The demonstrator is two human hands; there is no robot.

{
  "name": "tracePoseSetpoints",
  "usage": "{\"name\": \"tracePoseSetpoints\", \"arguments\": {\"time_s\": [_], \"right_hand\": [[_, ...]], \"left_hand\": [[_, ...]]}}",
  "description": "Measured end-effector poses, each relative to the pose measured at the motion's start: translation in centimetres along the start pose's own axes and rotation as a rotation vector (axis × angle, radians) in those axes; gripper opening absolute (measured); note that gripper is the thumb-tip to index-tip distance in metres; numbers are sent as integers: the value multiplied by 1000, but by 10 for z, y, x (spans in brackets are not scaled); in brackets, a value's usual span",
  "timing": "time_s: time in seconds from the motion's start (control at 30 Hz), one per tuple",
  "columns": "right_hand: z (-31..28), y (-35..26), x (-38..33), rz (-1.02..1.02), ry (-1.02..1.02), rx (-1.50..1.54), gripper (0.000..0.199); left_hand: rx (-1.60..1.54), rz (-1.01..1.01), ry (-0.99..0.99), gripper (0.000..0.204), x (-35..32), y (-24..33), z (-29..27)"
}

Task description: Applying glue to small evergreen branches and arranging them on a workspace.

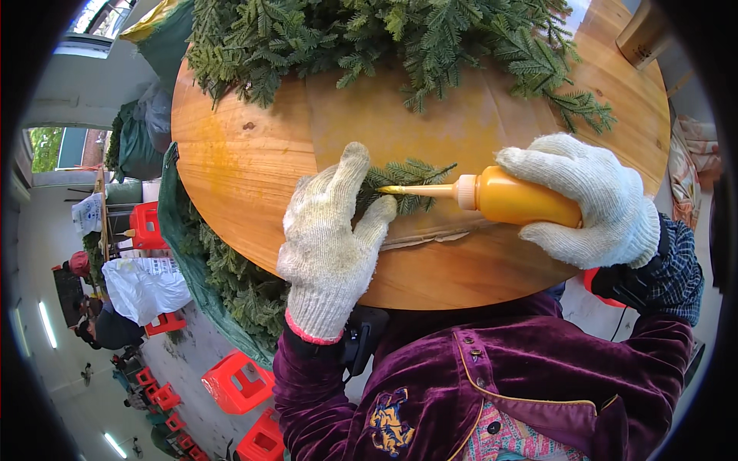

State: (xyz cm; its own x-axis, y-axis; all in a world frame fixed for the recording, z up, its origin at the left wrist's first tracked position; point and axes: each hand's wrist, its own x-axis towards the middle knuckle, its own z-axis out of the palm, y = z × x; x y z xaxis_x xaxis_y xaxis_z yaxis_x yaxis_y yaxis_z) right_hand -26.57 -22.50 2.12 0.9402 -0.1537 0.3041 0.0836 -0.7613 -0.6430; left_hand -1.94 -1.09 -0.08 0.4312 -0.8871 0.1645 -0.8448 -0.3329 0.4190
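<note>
My right hand (588, 201), in a white knitted glove, is wrapped round a squeeze bottle (523, 197) of orange-yellow stuff. The bottle lies almost level, its long nozzle pointing left. A yellow-smeared nozzle tip reaches a small green fir sprig (419, 170) between the thumb and forefinger of my left hand (327, 238). That hand is gloved too and holds the sprig at its left end, low over the tabletop. The palm and glove hide part of the sprig. Beneath both hands is a round wooden table (238, 165) with a tan sheet (477, 100) on it.
A large heap of fir branches (369, 38) covers the table's far side. A brown cylindrical container (644, 34) stands at the far right. Left of the table is a green sack (204, 284) of more branches. Red stools (238, 382) and a white bag (146, 288) stand beyond.
</note>
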Motion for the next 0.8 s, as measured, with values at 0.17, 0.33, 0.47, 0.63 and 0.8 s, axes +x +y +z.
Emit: {"name": "tracePoseSetpoints", "arguments": {"time_s": [0.17,0.33,0.47,0.63,0.8], "right_hand": [[-5,-1,2,32,-27,-23,73],[-19,4,7,-4,-64,-57,73],[-24,10,9,-30,-57,-41,72],[-33,17,13,-56,-85,-21,71],[-41,23,11,-33,-111,-18,71]], "left_hand": [[-36,149,94,62,5,-4,3],[-14,106,25,61,6,-1,0],[29,157,12,62,10,0,-3],[83,132,-33,63,13,4,-6],[132,33,-114,64,13,11,-10]]}}
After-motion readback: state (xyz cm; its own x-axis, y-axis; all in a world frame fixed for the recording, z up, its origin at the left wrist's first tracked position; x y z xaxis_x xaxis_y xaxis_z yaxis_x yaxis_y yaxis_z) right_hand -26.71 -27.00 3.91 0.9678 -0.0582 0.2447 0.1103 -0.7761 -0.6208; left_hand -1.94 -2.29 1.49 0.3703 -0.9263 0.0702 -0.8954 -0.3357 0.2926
